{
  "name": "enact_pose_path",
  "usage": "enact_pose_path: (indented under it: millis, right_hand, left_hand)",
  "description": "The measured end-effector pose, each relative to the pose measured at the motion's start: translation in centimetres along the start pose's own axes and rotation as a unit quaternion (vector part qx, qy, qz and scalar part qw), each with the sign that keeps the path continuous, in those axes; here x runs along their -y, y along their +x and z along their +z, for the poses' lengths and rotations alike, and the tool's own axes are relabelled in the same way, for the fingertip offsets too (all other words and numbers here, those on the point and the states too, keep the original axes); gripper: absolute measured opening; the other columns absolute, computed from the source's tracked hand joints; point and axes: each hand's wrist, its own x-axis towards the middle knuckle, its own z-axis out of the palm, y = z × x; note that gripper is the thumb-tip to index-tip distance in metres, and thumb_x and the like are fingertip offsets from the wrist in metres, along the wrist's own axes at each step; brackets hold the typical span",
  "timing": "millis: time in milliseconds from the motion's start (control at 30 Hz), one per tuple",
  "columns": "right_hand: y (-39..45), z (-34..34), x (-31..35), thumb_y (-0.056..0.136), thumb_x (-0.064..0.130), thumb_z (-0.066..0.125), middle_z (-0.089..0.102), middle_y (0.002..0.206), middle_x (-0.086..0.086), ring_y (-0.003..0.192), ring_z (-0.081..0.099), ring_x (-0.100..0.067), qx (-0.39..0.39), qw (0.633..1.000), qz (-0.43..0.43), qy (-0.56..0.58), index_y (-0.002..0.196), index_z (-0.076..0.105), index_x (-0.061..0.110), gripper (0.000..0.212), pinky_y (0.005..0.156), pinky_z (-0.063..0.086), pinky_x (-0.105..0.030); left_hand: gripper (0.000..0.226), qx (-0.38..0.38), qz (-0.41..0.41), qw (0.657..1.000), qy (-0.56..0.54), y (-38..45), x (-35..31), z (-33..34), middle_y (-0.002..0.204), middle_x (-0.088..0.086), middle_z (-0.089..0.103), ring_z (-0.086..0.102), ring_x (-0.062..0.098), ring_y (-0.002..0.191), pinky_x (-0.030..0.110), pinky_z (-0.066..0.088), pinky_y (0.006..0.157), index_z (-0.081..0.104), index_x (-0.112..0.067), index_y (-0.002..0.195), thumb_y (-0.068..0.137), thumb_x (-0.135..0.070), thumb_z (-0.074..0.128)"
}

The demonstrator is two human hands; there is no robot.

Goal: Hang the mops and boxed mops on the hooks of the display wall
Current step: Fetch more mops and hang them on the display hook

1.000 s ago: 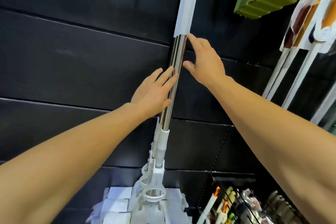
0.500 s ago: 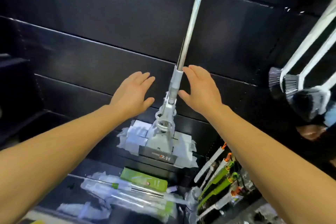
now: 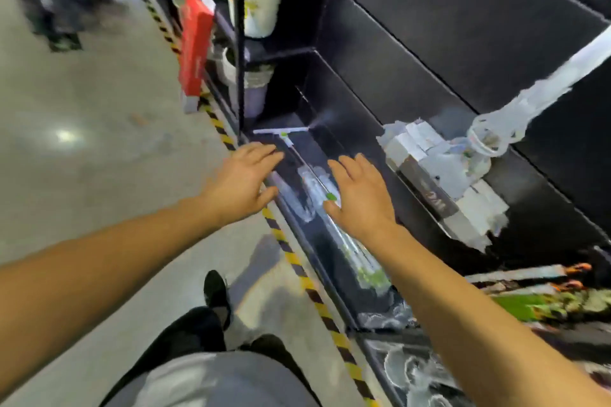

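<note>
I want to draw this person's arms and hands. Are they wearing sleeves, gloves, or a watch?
No. Both arms are bare as far as the picture shows. The left hand and right hand wear no gloves, and no rings or watch can be seen, though the picture is a bit blurry.

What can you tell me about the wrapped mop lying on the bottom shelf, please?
The wrapped mop lies flat along the black bottom shelf in clear, crinkled plastic. It has a thin pale handle with green accents and a white crossbar at its far end. Both hands hover open over it; contact is unclear.
</note>
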Motion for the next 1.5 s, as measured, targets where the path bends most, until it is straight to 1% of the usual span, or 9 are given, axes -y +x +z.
enact_pose_path:
  millis: [133, 267, 400, 500, 667, 867, 967, 1233, 1500]
  right_hand:
    - [1.4, 2.5, 10.7, 0.096, 0.048, 0.055, 0.019, 0.165, -0.006, 0.154, 0.010, -0.030, 0.046, 0.989, -0.143, 0.004, 0.159, 0.016, 0.016, 0.081, 0.124, 0.008, -0.043]
    - [1.9, 3.7, 21.5, 0.096, 0.047, 0.057, 0.017, 0.166, -0.005, 0.154, 0.007, -0.030, 0.065, 0.962, -0.264, 0.002, 0.160, 0.014, 0.019, 0.082, 0.125, 0.009, -0.042]
    - [1.3, 4.6, 33.2, 0.097, 0.046, 0.055, 0.015, 0.167, -0.004, 0.155, 0.004, -0.028, 0.078, 0.925, -0.372, -0.003, 0.160, 0.014, 0.019, 0.079, 0.125, 0.005, -0.040]
    - [-0.1, 5.3, 42.4, 0.097, 0.045, 0.055, 0.015, 0.167, -0.003, 0.155, 0.004, -0.028, 0.088, 0.893, -0.441, -0.004, 0.160, 0.015, 0.019, 0.078, 0.126, 0.005, -0.039]
    - [-3.8, 6.1, 57.5, 0.097, 0.046, 0.055, 0.015, 0.167, -0.003, 0.155, 0.005, -0.027, 0.096, 0.835, -0.541, -0.013, 0.159, 0.016, 0.021, 0.078, 0.126, 0.006, -0.039]
    - [-6.6, 5.6, 72.2, 0.097, 0.047, 0.055, 0.015, 0.167, -0.004, 0.155, 0.005, -0.027, 0.095, 0.778, -0.621, -0.013, 0.160, 0.015, 0.019, 0.079, 0.125, 0.007, -0.039]
    - [-6.8, 5.0, 78.5, 0.097, 0.047, 0.055, 0.014, 0.168, -0.004, 0.155, 0.005, -0.026, 0.100, 0.749, -0.655, -0.017, 0.160, 0.015, 0.019, 0.080, 0.126, 0.007, -0.038]
    - [-2.8, 4.8, 95.7, 0.097, 0.048, 0.056, 0.016, 0.167, -0.005, 0.155, 0.008, -0.026, 0.085, 0.681, -0.727, -0.038, 0.160, 0.017, 0.018, 0.080, 0.126, 0.008, -0.039]
    - [4.0, 1.2, 113.3, 0.087, 0.035, 0.073, 0.048, 0.148, -0.009, 0.139, 0.039, -0.032, 0.061, 0.601, -0.797, 0.002, 0.147, 0.043, 0.012, 0.071, 0.118, 0.025, -0.038]
  left_hand:
    - [0.064, 0.005, -0.153, 0.988, 0.002, -11.8, 4.9, -1.0, 0.138, 0.029, 0.054, 0.053, 0.051, 0.123, 0.058, 0.042, 0.105, 0.056, 0.005, 0.135, 0.082, -0.030, 0.064]
    - [0.064, -0.031, -0.285, 0.958, 0.025, -23.4, 8.4, -2.4, 0.138, 0.029, 0.054, 0.054, 0.050, 0.121, 0.056, 0.043, 0.104, 0.057, 0.004, 0.135, 0.081, -0.022, 0.079]
    - [0.065, -0.069, -0.411, 0.909, 0.013, -34.8, 11.0, -3.7, 0.153, 0.019, 0.041, 0.039, 0.042, 0.138, 0.046, 0.030, 0.116, 0.045, -0.006, 0.147, 0.091, -0.031, 0.068]
    - [0.067, -0.094, -0.491, 0.866, 0.001, -42.9, 12.7, -5.0, 0.160, 0.011, 0.031, 0.028, 0.034, 0.146, 0.040, 0.022, 0.119, 0.035, -0.014, 0.153, 0.096, -0.038, 0.059]
    - [0.067, -0.129, -0.592, 0.795, 0.004, -55.7, 15.8, -7.9, 0.163, 0.007, 0.025, 0.023, 0.030, 0.148, 0.039, 0.020, 0.120, 0.030, -0.018, 0.155, 0.097, -0.041, 0.054]
    - [0.066, -0.161, -0.688, 0.707, 0.033, -67.5, 18.4, -12.2, 0.156, 0.010, 0.038, 0.035, 0.033, 0.141, 0.041, 0.031, 0.115, 0.040, -0.014, 0.151, 0.093, -0.036, 0.063]
    - [0.065, -0.174, -0.715, 0.676, 0.031, -71.6, 19.8, -13.9, 0.151, 0.016, 0.045, 0.041, 0.038, 0.136, 0.046, 0.037, 0.111, 0.047, -0.008, 0.146, 0.089, -0.028, 0.071]
    - [0.067, -0.204, -0.797, 0.567, 0.034, -78.5, 27.4, -17.0, 0.157, 0.012, 0.037, 0.034, 0.035, 0.141, 0.046, 0.032, 0.115, 0.040, -0.012, 0.151, 0.092, -0.032, 0.066]
    - [0.063, -0.255, -0.843, 0.469, 0.067, -81.2, 39.4, -22.7, 0.150, 0.017, 0.045, 0.039, 0.038, 0.137, 0.044, 0.029, 0.114, 0.046, -0.004, 0.146, 0.090, -0.025, 0.069]
